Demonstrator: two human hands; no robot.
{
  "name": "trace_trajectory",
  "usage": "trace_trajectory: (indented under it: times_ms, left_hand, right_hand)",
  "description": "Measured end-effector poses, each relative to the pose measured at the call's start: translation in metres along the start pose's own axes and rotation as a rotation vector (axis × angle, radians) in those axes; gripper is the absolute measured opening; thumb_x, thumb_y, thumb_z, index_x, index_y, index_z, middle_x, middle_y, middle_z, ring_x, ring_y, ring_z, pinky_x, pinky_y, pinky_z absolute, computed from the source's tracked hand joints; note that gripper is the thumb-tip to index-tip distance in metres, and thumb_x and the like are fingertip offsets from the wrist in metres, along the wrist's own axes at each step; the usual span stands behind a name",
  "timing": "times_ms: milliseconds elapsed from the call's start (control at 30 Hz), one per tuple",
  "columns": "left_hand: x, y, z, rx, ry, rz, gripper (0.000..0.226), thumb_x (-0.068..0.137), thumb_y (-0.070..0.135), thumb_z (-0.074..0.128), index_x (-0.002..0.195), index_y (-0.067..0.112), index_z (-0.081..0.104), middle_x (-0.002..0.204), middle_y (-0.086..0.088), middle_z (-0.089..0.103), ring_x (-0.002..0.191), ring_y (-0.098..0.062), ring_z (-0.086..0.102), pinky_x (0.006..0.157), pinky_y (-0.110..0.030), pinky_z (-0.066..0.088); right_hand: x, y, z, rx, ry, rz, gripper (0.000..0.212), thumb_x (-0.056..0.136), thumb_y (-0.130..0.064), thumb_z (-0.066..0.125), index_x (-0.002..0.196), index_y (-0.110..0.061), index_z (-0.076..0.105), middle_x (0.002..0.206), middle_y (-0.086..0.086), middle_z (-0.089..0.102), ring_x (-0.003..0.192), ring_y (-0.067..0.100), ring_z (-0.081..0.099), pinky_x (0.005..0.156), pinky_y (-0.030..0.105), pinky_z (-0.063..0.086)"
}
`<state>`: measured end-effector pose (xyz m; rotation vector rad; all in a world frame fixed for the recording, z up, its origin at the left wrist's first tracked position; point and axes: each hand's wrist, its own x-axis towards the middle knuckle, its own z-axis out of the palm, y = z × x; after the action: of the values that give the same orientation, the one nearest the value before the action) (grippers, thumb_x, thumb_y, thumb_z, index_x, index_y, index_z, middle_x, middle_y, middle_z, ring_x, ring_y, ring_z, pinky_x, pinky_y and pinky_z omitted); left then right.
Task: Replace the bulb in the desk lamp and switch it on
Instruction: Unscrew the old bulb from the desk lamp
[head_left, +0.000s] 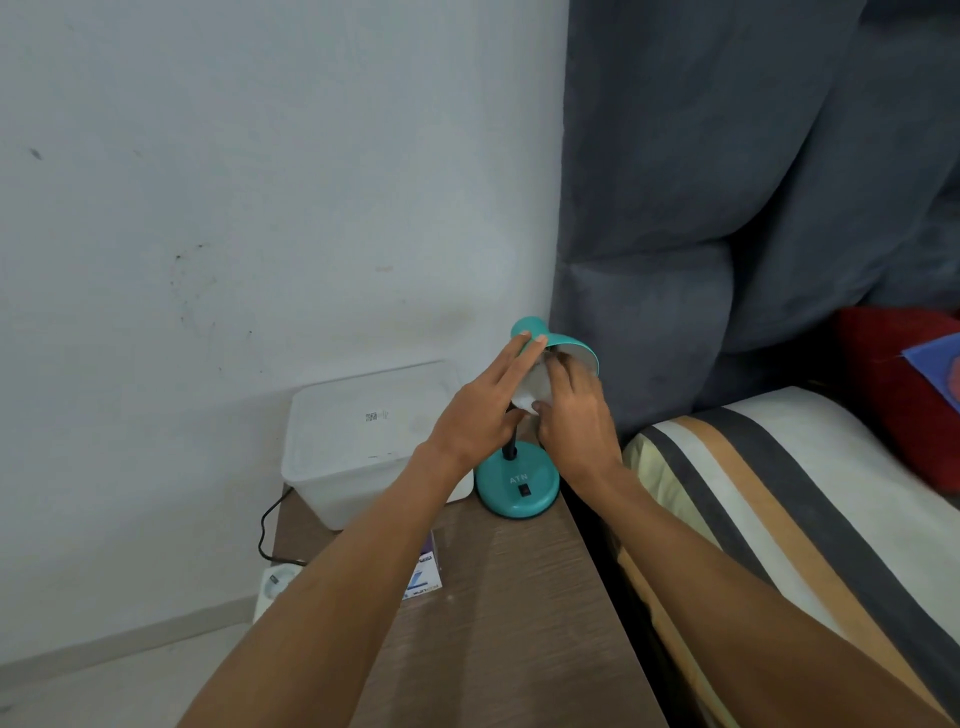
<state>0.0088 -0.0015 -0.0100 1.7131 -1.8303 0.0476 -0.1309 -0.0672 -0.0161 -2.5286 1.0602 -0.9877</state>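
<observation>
At far left a thin black cable (267, 525) loops down off the counter (519, 597), whose top is a brown wood-grain laminate with straight edges. Further back on it sits a frosted, translucent plastic box (363, 441), rectangular with rounded corners and a flat lid. Nearer you, a small printed cardboard box (426, 571) peeks out from under your left forearm. Your left hand (478, 415) reaches up with long, straight fingers spread along the outside of the lamp shade (566, 345), fingertips resting on its smooth teal shell, steadying rather than gripping it. Inside the shade's pale interior sits the white, rounded bulb (530, 389), matte and slightly blurred. Your right hand (574, 415) curls its fingers round the bulb from the right side, holding it at the shade's mouth. Below, a slim black stem rises from the round, domed teal lamp base (519, 488), glossy, lettered, with a small black rocker switch (524, 489). To the right lies a bed with a soft striped cover (779, 493) against a grey padded headboard (727, 182).
</observation>
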Motion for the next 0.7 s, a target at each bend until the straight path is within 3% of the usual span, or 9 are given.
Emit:
trace_trajectory:
  times_ms: [100,233,400,500,600,700]
  left_hand:
    - [-0.0003,-0.0006,-0.002,-0.019,0.009,0.009,0.095,0.088,0.003,0.071,0.161,0.031,0.017,0.169,0.003,0.017,0.139,-0.028,0.048,0.103,-0.039,0.052]
    - [0.0004,0.0002,-0.0024,-0.009,0.004,0.011,0.093,0.088,0.002,0.069,0.161,0.028,0.018,0.169,0.002,0.017,0.135,-0.031,0.051,0.1,-0.041,0.054]
    - [0.0003,-0.0033,0.0003,-0.013,0.004,0.008,0.1,0.085,0.0,0.073,0.161,0.031,0.016,0.169,0.005,0.016,0.137,-0.028,0.049,0.101,-0.043,0.053]
    - [0.0007,-0.0026,-0.0009,-0.008,0.004,0.001,0.099,0.085,0.0,0.072,0.161,0.031,0.017,0.169,0.005,0.016,0.135,-0.029,0.051,0.099,-0.043,0.054]
    - [0.0008,-0.0004,-0.001,-0.005,0.009,0.014,0.094,0.087,0.001,0.069,0.161,0.028,0.019,0.169,0.003,0.017,0.136,-0.029,0.05,0.097,-0.043,0.056]
    - [0.0005,-0.0009,0.0,-0.016,-0.001,0.009,0.095,0.087,0.001,0.071,0.161,0.029,0.018,0.169,0.004,0.016,0.138,-0.029,0.049,0.099,-0.044,0.055]
  right_hand:
    - [-0.0021,0.0013,-0.0009,-0.027,0.013,-0.092,0.079,0.078,-0.002,0.073,0.148,-0.013,0.038,0.145,0.013,0.043,0.129,0.034,0.043,0.096,0.044,0.053]
    - [-0.0022,-0.0026,0.0011,0.135,0.029,0.089,0.071,0.088,-0.018,0.072,0.148,-0.011,0.034,0.144,0.014,0.044,0.126,0.032,0.051,0.098,0.043,0.05]
    - [0.0009,-0.0038,-0.0037,-0.047,0.028,-0.065,0.074,0.074,0.003,0.073,0.142,-0.01,0.047,0.136,0.016,0.05,0.122,0.038,0.046,0.091,0.05,0.054]
    - [0.0003,-0.0055,-0.0021,0.039,0.027,0.009,0.075,0.08,-0.006,0.073,0.146,-0.017,0.039,0.141,0.015,0.043,0.125,0.036,0.047,0.093,0.047,0.054]
    - [0.0016,-0.0068,0.0,0.179,0.02,0.155,0.069,0.087,-0.02,0.073,0.145,-0.012,0.037,0.14,0.014,0.048,0.119,0.033,0.056,0.094,0.041,0.05]
    - [0.0006,-0.0057,-0.0028,0.055,0.004,0.082,0.07,0.082,-0.007,0.073,0.145,-0.008,0.041,0.138,0.017,0.049,0.122,0.037,0.049,0.093,0.048,0.052]
